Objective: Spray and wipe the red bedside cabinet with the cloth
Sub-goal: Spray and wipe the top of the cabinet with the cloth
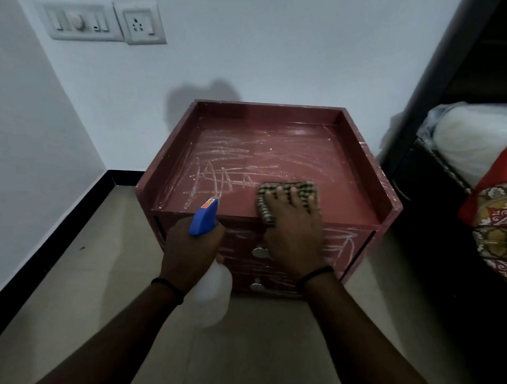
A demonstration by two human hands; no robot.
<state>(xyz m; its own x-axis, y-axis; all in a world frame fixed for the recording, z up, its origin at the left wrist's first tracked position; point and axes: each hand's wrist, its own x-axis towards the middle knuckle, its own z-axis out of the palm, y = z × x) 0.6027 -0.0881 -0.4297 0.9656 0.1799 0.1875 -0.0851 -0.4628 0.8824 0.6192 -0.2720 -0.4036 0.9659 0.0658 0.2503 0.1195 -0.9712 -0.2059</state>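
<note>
The red bedside cabinet (pixel 274 151) stands against the white wall, its recessed top covered in white chalk-like scribbles. Its front shows two drawers with round metal knobs (pixel 260 252), also scribbled. My right hand (pixel 293 227) presses a checked cloth (pixel 289 192) flat on the top near the front edge, fingers spread over it. My left hand (pixel 188 251) grips a spray bottle (pixel 212 288) with a blue trigger head (pixel 204 216) and a white body, held at the cabinet's front left corner with the nozzle pointing over the top.
A dark bed frame (pixel 434 128) with a patterned red cover (pixel 500 226) and a white bag (pixel 474 132) stands close on the right. A switch panel and socket (pixel 105 21) sit on the wall above. Tiled floor (pixel 91 269) lies to the left, bounded by a black skirting.
</note>
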